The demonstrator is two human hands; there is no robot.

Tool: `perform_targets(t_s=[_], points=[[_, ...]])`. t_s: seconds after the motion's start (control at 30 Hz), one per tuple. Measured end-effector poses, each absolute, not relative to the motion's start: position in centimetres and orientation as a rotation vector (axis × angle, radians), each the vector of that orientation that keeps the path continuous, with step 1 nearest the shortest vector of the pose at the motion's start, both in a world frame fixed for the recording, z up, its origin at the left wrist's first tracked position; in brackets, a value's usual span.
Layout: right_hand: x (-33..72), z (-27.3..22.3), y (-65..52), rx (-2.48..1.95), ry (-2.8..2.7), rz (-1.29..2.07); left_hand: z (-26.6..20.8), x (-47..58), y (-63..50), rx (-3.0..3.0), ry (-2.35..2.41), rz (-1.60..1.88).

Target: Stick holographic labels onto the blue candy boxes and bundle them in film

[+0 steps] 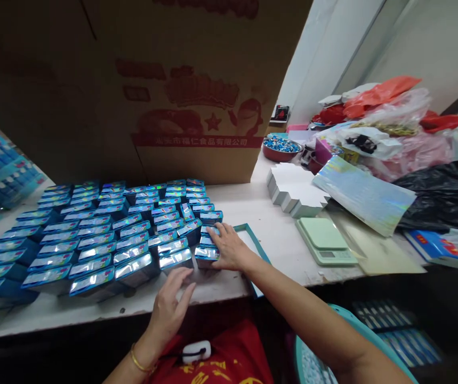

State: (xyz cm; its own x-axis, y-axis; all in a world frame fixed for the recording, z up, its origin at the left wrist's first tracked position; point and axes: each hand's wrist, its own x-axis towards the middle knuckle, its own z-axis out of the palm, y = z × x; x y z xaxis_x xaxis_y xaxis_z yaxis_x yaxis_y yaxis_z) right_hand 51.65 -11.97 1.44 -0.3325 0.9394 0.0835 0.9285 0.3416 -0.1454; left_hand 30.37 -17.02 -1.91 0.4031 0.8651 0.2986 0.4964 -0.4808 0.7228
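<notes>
- The left hand is held empty, its fingers loosely parted, just beside the front box.
- The right hand is laid across a short end row of blue boxes; whether they are firmly grasped cannot be told.
- Other blue boxes are ranked closely on the bench, seemingly for orderly columns.
- Behind them a large carton is stood, perhaps as a backstop.

The right hand partly hides blue boxes.
</notes>
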Motion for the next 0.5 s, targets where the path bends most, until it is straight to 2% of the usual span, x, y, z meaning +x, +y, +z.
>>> perform_targets(t_s=[0.23,0.37,0.5], points=[[50.9,1.0,-9.7,-1.821,-2.458,0.23,-5.0,31.7,-17.1,2.094,1.218,0.766],[52.8,1.8,-10.9,-1.582,-2.502,0.234,-6.4,31.7,-17.1,2.164,1.203,0.742],[57.8,4.9,-12.9,-1.464,-2.425,0.163,-5.1,34.0,-17.6,2.346,0.98,0.744]])
